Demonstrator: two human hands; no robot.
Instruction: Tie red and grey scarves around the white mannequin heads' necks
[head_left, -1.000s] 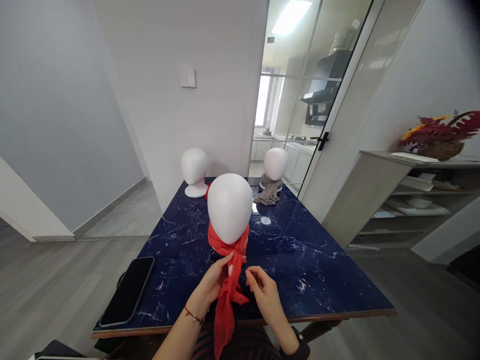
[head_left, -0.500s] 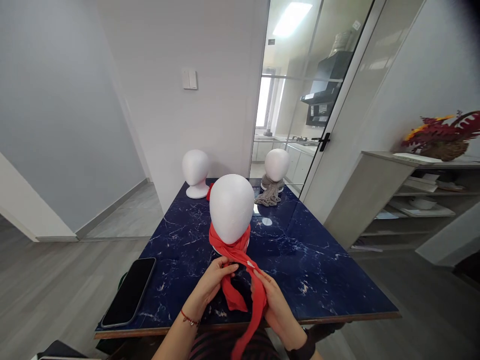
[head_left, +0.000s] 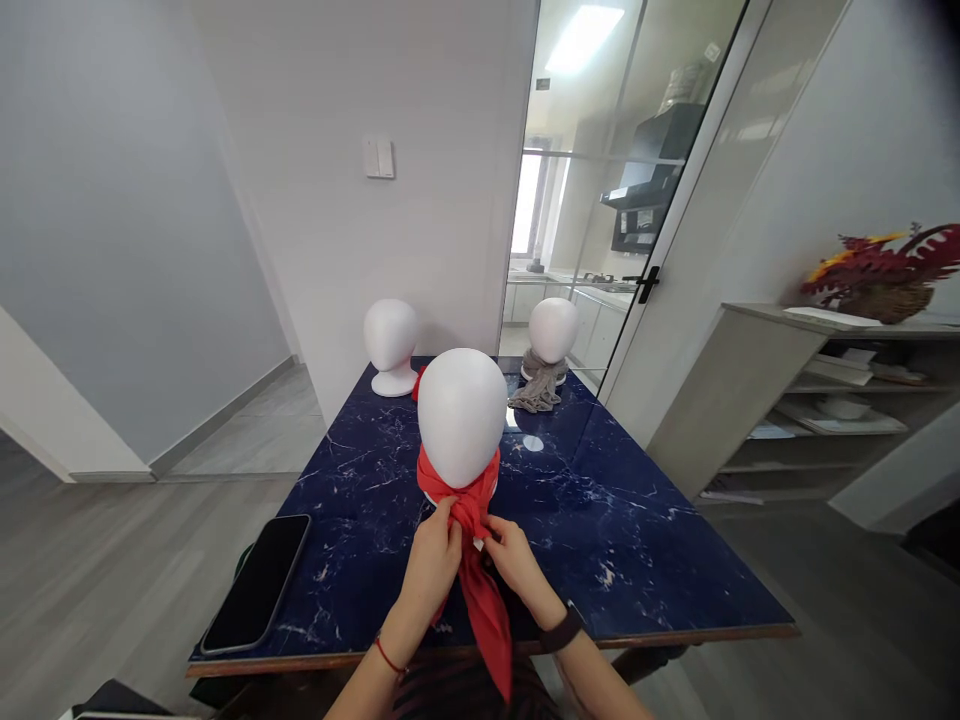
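Observation:
A white mannequin head [head_left: 462,415] stands upright near the middle of the table, with a red scarf [head_left: 484,600] wrapped around its neck. The scarf crosses at the front, and one long end hangs down toward the table's near edge. My left hand [head_left: 436,550] is closed on the scarf just below the chin, fingers pinching the cloth. On the other side, my right hand [head_left: 514,555] pinches the scarf beside a small white tag. Part of the cloth between my hands is hidden by my fingers.
A black phone [head_left: 257,583] lies at the table's left edge. Behind stand a bare mannequin head [head_left: 391,335] and another head [head_left: 553,330] with a grey scarf [head_left: 538,385]. Some red cloth shows behind the front head. A shelf unit [head_left: 780,320] is on the right, beside a glass door [head_left: 592,200].
Both hands have moved up, closer to the neck and to each other. The scarf's crossing is bunched tighter, and the long end now hangs down the middle between my arms.

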